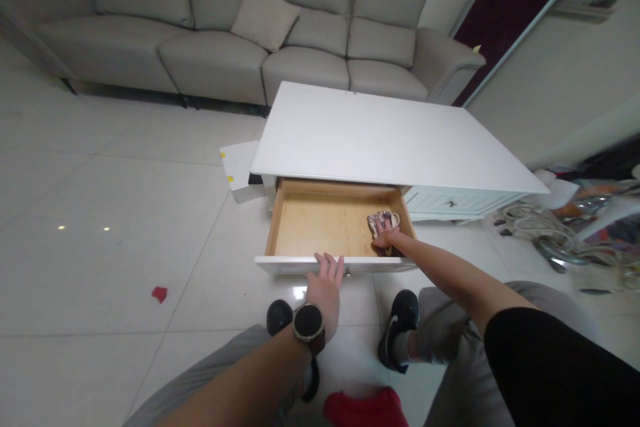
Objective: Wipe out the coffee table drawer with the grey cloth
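A white coffee table (380, 140) has its wooden drawer (320, 217) pulled out toward me. My left hand (326, 287), with a dark watch on the wrist, rests on the drawer's white front edge, fingers stretched out. My right hand (386, 239) reaches into the drawer's right side and closes on a small patterned pink and white bundle (382, 221) lying there. Apart from that bundle the drawer's wooden floor is bare.
A grey sofa (225, 33) with a cushion (265, 15) stands behind the table. A white box (239, 170) lies at the table's left end. Cables and clutter (565, 227) lie on the floor at right. A red scrap (159, 293) lies on the tiles; red cloth (365, 408) sits by my knees.
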Available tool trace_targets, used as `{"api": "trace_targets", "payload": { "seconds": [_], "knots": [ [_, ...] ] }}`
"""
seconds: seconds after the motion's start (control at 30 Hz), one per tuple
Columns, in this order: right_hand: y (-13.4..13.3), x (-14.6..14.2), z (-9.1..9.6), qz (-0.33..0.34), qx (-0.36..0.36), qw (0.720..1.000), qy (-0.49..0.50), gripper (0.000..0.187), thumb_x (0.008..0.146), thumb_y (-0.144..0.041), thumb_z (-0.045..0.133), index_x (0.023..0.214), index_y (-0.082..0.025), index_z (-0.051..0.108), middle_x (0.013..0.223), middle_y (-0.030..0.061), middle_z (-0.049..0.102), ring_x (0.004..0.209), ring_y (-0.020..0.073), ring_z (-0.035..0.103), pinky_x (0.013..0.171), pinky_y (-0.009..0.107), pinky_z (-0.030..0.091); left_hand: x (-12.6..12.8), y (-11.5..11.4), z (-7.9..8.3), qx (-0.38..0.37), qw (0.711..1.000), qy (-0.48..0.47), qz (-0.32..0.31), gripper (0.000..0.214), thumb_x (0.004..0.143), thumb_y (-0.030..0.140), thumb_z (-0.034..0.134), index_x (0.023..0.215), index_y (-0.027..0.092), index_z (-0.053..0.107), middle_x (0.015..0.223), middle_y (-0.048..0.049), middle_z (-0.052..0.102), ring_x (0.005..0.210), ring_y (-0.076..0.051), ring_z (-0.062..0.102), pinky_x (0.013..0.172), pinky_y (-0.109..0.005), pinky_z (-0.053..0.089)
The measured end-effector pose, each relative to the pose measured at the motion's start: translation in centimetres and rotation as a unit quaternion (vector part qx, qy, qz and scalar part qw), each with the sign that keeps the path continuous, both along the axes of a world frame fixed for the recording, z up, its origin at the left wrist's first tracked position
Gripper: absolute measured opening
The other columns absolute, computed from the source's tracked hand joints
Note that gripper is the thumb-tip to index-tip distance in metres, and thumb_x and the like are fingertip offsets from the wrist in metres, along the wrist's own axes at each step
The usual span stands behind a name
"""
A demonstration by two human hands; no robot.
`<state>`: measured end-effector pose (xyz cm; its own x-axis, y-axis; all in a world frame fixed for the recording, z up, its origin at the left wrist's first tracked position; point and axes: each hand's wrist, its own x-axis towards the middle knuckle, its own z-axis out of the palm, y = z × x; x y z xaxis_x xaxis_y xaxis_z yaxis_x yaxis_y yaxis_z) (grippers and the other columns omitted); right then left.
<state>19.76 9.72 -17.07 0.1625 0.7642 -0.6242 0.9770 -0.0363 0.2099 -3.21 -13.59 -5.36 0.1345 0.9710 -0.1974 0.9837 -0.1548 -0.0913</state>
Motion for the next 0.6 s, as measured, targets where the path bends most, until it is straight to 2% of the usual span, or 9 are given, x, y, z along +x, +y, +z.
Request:
{"api": "trace_targets", "payload": {
  "seconds": [0.07, 0.23, 0.37, 0.47, 0.6],
  "knots": [
    [0.4, -0.2, -0.1, 0.006, -0.001, 1.000, -0.006, 0.113, 0.077, -0.047, 0.070, 0.166, -0.029, 0.003, 0.171, 0.0187, -0.010, 0.154, 0.0494, 0.010, 0.118, 0.066, 0.018, 0.0, 0.1, -0.1, -0.002, 1.000, -0.004, 0.001, 0.075, 0.092, 0.000, 0.028, 0.160, 0.032, 0.034, 0.154, -0.0142, 0.045, 0.143, -0.034, 0.040, 0.085, -0.046, 0.058],
    [1.0, -0.4, -0.4, -0.001, -0.003, 1.000, -0.015, 0.114, 0.077, -0.051, 0.067, 0.165, -0.032, -0.004, 0.171, 0.0165, -0.016, 0.152, 0.0525, 0.009, 0.114, 0.074, 0.021, 0.0, 0.3, -0.4, -0.010, 1.000, -0.006, 0.006, 0.076, 0.092, 0.001, 0.028, 0.160, 0.036, 0.033, 0.155, -0.0105, 0.045, 0.144, -0.033, 0.038, 0.086, -0.047, 0.058],
    [1.2, -1.5, -0.1, -0.016, 0.018, 1.000, -0.002, 0.114, 0.078, -0.054, 0.064, 0.165, -0.032, -0.007, 0.171, 0.0136, -0.016, 0.152, 0.0533, 0.010, 0.114, 0.072, 0.025, 0.0, 0.4, -0.4, -0.013, 1.000, -0.012, 0.002, 0.078, 0.091, 0.000, 0.028, 0.160, 0.035, 0.033, 0.155, -0.0110, 0.045, 0.144, -0.034, 0.037, 0.086, -0.048, 0.058],
    [1.2, -3.4, 0.4, 0.007, 0.021, 1.000, 0.003, 0.115, 0.078, -0.054, 0.064, 0.165, -0.025, -0.007, 0.171, 0.0181, -0.011, 0.152, 0.0513, 0.012, 0.117, 0.068, 0.022, 0.0, 0.4, -0.2, -0.024, 1.000, -0.005, 0.002, 0.079, 0.091, -0.001, 0.029, 0.160, 0.035, 0.031, 0.156, -0.0108, 0.044, 0.144, -0.034, 0.037, 0.087, -0.048, 0.058],
    [1.3, -7.6, 1.0, 0.048, 0.012, 0.999, 0.018, 0.117, 0.079, -0.055, 0.064, 0.165, -0.017, -0.006, 0.170, 0.0229, -0.008, 0.154, 0.0443, 0.016, 0.121, 0.061, 0.017, 0.1, 0.4, -0.1, -0.031, 0.999, -0.007, 0.008, 0.078, 0.091, -0.002, 0.028, 0.160, 0.034, 0.032, 0.158, -0.0116, 0.043, 0.145, -0.035, 0.037, 0.089, -0.050, 0.057]
  ]
}}
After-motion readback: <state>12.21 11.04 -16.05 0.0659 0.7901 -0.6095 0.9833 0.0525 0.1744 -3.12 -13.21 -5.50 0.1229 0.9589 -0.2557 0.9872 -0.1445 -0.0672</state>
